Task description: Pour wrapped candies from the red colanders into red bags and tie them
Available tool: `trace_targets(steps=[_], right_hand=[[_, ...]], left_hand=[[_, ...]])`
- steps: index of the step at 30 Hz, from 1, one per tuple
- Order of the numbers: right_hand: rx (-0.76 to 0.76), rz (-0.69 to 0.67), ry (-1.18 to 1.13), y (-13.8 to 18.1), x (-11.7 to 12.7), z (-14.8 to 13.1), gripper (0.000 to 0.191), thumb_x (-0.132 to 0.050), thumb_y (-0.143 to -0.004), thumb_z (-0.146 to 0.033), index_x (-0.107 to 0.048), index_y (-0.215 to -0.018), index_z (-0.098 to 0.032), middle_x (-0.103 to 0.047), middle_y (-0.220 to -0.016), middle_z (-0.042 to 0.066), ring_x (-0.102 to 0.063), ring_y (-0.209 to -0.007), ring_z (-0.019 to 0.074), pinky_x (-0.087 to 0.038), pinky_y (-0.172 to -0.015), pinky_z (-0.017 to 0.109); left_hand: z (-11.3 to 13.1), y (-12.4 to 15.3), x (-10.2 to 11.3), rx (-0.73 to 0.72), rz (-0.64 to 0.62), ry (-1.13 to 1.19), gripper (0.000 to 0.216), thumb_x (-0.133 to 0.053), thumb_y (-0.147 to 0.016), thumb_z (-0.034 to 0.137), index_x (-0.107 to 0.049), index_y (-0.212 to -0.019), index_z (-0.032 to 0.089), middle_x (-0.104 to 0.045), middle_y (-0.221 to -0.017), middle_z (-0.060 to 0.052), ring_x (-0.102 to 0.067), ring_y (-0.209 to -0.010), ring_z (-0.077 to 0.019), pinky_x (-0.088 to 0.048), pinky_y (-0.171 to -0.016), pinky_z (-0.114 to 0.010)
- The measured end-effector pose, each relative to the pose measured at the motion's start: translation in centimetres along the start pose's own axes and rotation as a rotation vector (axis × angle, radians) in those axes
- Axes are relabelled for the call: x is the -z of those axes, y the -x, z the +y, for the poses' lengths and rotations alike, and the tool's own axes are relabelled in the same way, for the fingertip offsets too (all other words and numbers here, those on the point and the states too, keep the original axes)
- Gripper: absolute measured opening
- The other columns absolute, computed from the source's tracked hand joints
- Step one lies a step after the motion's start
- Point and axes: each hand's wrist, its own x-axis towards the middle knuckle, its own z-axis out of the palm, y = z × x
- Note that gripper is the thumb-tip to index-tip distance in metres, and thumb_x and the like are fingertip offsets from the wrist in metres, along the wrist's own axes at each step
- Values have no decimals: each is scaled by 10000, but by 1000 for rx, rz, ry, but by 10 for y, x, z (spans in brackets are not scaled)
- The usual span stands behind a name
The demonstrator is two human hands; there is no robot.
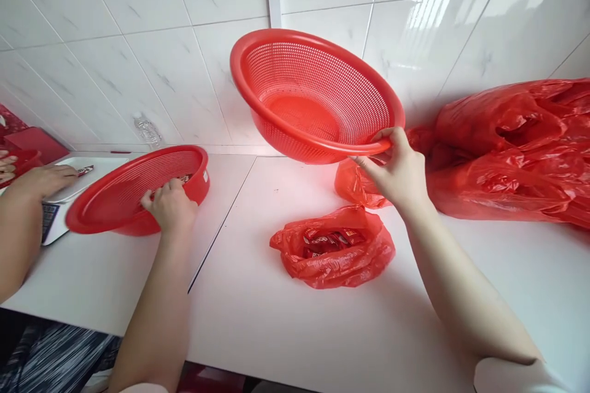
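Note:
My right hand point(402, 167) pinches the rim of a red plastic colander point(299, 113) and holds it up, tilted, above the table. Its mesh inside shows no contents. At the left, my left hand point(171, 204) is curled over the near rim of a second red colander point(138, 181), which is tipped. Small packets partly show inside it beyond my fingers. Below the raised colander, an open red plastic bag point(338, 270) sits on the table with several red-wrapped packets point(328, 242) in it.
Red plastic bags point(511, 153) are heaped at the right, with a smaller one point(357, 184) behind the open bag. A co-worker's hand point(43, 181) rests by a digital scale point(58, 221) at far left. A clear bottle point(147, 130) lies near the tiled wall.

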Motion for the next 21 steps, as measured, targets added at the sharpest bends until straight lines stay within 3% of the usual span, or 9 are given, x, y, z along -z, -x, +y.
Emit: trace_targets(steps=[4, 8, 12, 17, 21], right_hand=[[-18, 11, 10, 0, 3, 2, 546, -618, -739, -669, -532, -1036, -219, -681, -913, 67, -668, -718, 238, -530, -692, 397], [-17, 2, 25, 0, 7, -1, 523, -628, -746, -647, -531, -1037, -223, -677, -952, 67, -660, -737, 231, -527, -707, 396], [-13, 14, 45, 0, 10, -1, 496, -651, -747, -610, -530, -1044, -232, -674, -978, 58, -648, -739, 221, -527, -708, 393], [22, -14, -14, 4, 7, -8, 472, -665, -746, -573, -524, -1045, -236, -671, -950, 41, -648, -745, 213, -532, -698, 367], [67, -127, -135, 14, -5, -32, 413, -684, -748, -482, -509, -1030, -236, -663, -1000, 36, -636, -764, 194, -520, -697, 326]], left_hand=[[20, 1, 4, -124, -33, 39, 236, -554, -783, 166, -498, -1012, 179, -576, -953, -86, -555, -962, -308, -364, -900, -508], [46, 9, -3, -472, -86, 46, 186, -478, -850, 137, -536, -1021, 181, -582, -942, -102, -549, -925, -275, -433, -834, -413], [64, 20, -11, -720, -80, 76, 278, -419, -860, 68, -584, -1041, 198, -600, -893, -86, -549, -944, -260, -409, -933, -438], [78, 30, -23, -819, -135, 186, 323, -405, -884, 70, -593, -1101, 220, -627, -941, -77, -569, -923, -226, -364, -1023, -459], [92, 36, -35, -810, -185, 282, 354, -413, -890, 91, -579, -1176, 219, -642, -1067, -109, -558, -1071, -254, -348, -1046, -496]])
